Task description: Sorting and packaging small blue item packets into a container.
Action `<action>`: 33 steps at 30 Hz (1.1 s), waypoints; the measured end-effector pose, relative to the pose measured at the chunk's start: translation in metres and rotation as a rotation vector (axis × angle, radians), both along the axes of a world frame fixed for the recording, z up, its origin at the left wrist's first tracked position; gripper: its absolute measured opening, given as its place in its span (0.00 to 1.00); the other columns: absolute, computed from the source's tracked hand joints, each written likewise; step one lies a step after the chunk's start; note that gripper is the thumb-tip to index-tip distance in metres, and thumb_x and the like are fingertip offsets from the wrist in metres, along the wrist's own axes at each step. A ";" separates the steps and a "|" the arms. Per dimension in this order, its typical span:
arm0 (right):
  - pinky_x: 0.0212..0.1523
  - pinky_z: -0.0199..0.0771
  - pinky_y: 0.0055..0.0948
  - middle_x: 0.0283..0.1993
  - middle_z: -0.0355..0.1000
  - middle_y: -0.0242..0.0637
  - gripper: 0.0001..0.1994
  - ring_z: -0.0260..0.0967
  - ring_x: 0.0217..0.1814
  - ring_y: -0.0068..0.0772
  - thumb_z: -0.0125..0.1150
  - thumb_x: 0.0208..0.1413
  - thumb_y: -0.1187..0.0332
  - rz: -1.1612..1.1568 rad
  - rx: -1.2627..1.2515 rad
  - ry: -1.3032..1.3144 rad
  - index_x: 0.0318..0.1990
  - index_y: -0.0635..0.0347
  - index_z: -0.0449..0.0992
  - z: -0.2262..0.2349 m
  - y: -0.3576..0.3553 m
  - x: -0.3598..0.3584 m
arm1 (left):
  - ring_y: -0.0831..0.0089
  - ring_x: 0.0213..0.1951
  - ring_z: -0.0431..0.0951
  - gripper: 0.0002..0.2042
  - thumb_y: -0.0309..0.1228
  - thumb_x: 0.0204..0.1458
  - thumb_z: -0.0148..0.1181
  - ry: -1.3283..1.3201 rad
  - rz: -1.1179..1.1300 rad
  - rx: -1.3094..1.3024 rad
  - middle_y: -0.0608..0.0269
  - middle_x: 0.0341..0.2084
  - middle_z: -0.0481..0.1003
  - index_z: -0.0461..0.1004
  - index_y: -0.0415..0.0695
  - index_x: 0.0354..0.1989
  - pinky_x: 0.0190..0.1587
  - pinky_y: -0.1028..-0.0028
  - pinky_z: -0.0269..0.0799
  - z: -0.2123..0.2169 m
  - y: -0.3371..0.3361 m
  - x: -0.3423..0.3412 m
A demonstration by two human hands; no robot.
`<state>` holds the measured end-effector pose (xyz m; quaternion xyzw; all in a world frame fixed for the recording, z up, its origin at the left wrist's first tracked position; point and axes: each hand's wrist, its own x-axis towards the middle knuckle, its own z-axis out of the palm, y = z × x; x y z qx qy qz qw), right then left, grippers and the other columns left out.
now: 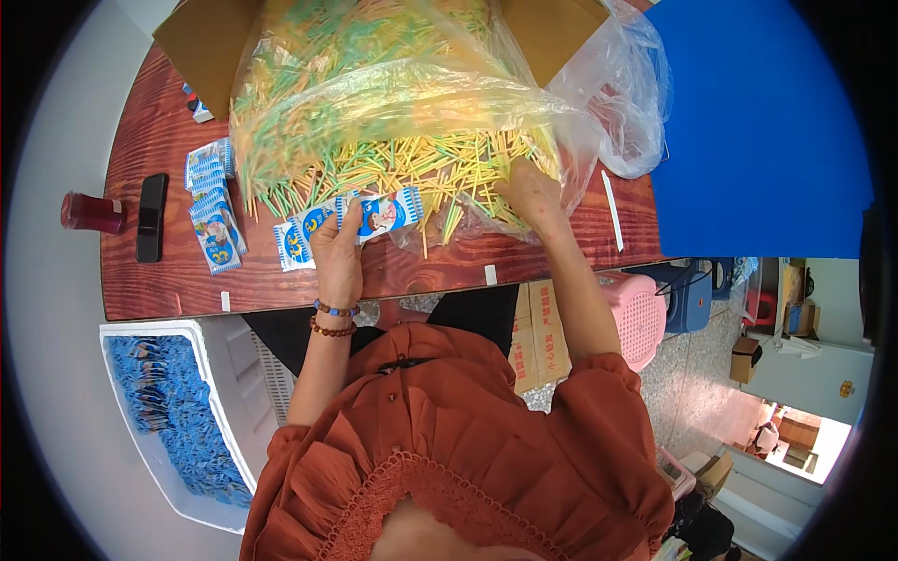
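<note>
My left hand [339, 251] is closed, with the thumb over a small blue-and-white packet [391, 213] printed with a cartoon figure. More packets of the same kind [297, 239] lie overlapping just left of its fingers; whether they are gripped too I cannot tell. My right hand [535, 198] reaches into the right side of a heap of thin yellow and green sticks [393, 164], its fingers curled and partly hidden among them. A clear plastic bag [412, 93] drapes over the heap, which spills from a cardboard box [210, 47] onto the table.
On the red wood-grain table [168, 280], a row of packets [215, 224], a dark phone [152, 217] and a red-brown jar [94, 213] are at left. Crumpled plastic [627, 122] lies right. Below left stands a white foam box [201, 365] of blue packets; a pink stool [634, 318] is right.
</note>
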<state>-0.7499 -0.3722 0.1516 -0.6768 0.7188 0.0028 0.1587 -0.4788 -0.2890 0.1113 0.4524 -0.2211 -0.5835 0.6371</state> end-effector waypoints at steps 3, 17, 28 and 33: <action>0.47 0.70 0.43 0.42 0.73 0.57 0.19 0.72 0.46 0.55 0.55 0.51 0.58 -0.011 -0.036 -0.009 0.41 0.69 0.72 -0.009 -0.002 -0.003 | 0.84 0.28 0.77 0.06 0.34 0.57 0.59 0.007 0.005 0.007 0.73 0.27 0.78 0.78 0.48 0.33 0.28 0.81 0.73 0.001 0.001 0.001; 0.39 0.72 0.26 0.36 0.73 0.41 0.14 0.71 0.38 0.27 0.47 0.62 0.67 -0.145 -0.036 -1.050 0.47 0.68 0.70 -0.021 -0.014 -0.045 | 0.82 0.32 0.78 0.06 0.31 0.59 0.56 0.078 -0.037 0.016 0.69 0.32 0.78 0.77 0.43 0.38 0.33 0.78 0.75 0.015 0.003 -0.010; 0.58 0.70 0.48 0.38 0.71 0.43 0.09 0.71 0.48 0.43 0.44 0.63 0.76 -0.366 0.068 -2.168 0.48 0.68 0.64 -0.017 -0.002 -0.009 | 0.78 0.37 0.78 0.05 0.31 0.60 0.55 0.132 -0.107 0.038 0.68 0.35 0.78 0.77 0.46 0.38 0.37 0.72 0.75 0.011 0.000 -0.024; 0.62 0.63 0.48 0.40 0.73 0.46 0.09 0.69 0.54 0.53 0.45 0.64 0.74 -0.199 0.031 -2.118 0.49 0.66 0.64 -0.021 0.007 0.010 | 0.77 0.35 0.77 0.07 0.33 0.60 0.55 0.166 -0.141 0.045 0.67 0.34 0.78 0.77 0.44 0.36 0.39 0.71 0.74 0.005 -0.007 -0.033</action>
